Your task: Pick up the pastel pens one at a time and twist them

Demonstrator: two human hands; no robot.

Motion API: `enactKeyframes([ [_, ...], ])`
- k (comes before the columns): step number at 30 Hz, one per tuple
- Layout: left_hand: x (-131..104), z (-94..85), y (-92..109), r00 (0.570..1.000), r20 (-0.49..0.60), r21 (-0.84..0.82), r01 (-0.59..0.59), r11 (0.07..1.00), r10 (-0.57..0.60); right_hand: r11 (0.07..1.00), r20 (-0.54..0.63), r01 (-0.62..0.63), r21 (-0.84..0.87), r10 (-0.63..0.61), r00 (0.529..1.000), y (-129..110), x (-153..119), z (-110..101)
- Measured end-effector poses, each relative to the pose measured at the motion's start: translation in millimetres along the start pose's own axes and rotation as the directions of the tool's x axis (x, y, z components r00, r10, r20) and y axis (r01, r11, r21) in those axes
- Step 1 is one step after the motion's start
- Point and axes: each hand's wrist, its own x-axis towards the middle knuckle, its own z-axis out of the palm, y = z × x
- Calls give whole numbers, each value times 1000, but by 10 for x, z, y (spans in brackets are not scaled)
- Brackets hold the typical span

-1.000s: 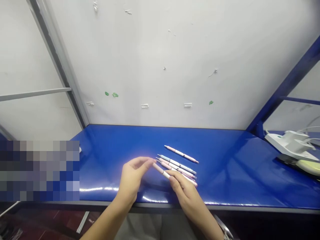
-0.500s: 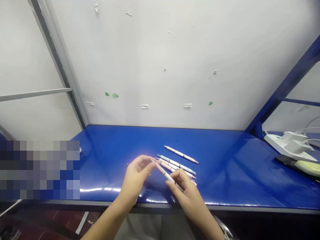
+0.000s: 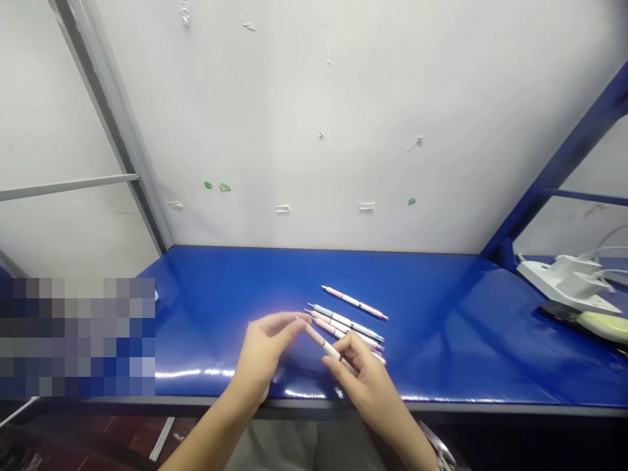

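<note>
A pink and white pen (image 3: 321,341) is held at a slant between both hands, above the front part of the blue table. My left hand (image 3: 265,350) is closed, with thumb and fingertips pinching the pen's tip. Farther down the barrel, my right hand (image 3: 362,373) grips the white part, and its fingers hide the other end. Just behind the hands, several pens lie side by side, among them a light blue and white pen (image 3: 343,320) and pink ones partly covered by my right hand. Another pink pen (image 3: 354,302) rests alone a little farther back.
The glossy blue table (image 3: 220,281) ends at a white wall (image 3: 304,85). At the right stand a white power strip with plugs (image 3: 572,281) and a dark and pale yellow object (image 3: 601,324). A grey metal frame post (image 3: 105,111) rises at the left, where an area is pixelated.
My left fingers have closed more fully over the pen's tip, and the held pen has dipped slightly. The pens on the table lie as before. The view has shifted a little.
</note>
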Motion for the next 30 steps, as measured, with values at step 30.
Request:
enactKeyframes([
  [30, 12, -8, -23, 986, -142, 61, -80, 995, 88, 999, -68, 41, -22, -42, 997, 1, 11, 14],
])
